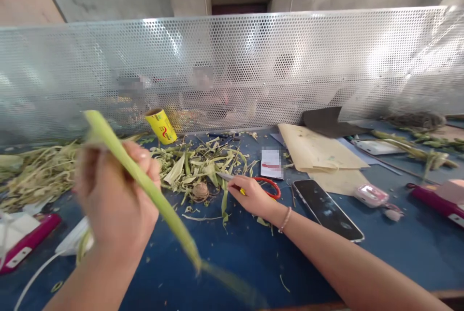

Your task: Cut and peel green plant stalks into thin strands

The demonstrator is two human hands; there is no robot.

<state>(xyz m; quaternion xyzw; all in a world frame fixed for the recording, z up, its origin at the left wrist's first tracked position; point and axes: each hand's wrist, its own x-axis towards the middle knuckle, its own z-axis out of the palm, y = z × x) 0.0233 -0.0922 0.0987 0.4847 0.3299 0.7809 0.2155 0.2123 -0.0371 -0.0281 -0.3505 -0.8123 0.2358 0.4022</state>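
While the left hand (119,185) is up in the air: I see its fingers curled around a long, pale green strip of leaf (154,195).
Green strip: it slants down from upper left to lower right, above the table, and its thin low end looks blurry.
Right hand (255,197): I see it closed around a pair of scissors (225,176) with silver metal and red and yellow handles; I cannot tell if the blades are apart.
Scissors tip: it points left, at the right part of a messy heap of pale green leaf scraps (184,163).
Right wrist: it wears a thin, pale pink bead bracelet (285,219).
String: a round, brown ball of twine (200,191) sits at the near side of the heap.
Tube: a bright yellow, round tube (163,128) leans behind the heap.
Phone: a flat, black phone with a pale edge (326,210) lies just past the right forearm.
Paper: a folded, tan sheet of paper (315,149) lies behind the phone.
Case: a small, shiny pink case (371,196) is right of the phone.
Table: I see a flat, blue tabletop (163,277) under these things.
Back: a silver metal screen full of little holes (253,54) runs behind it.
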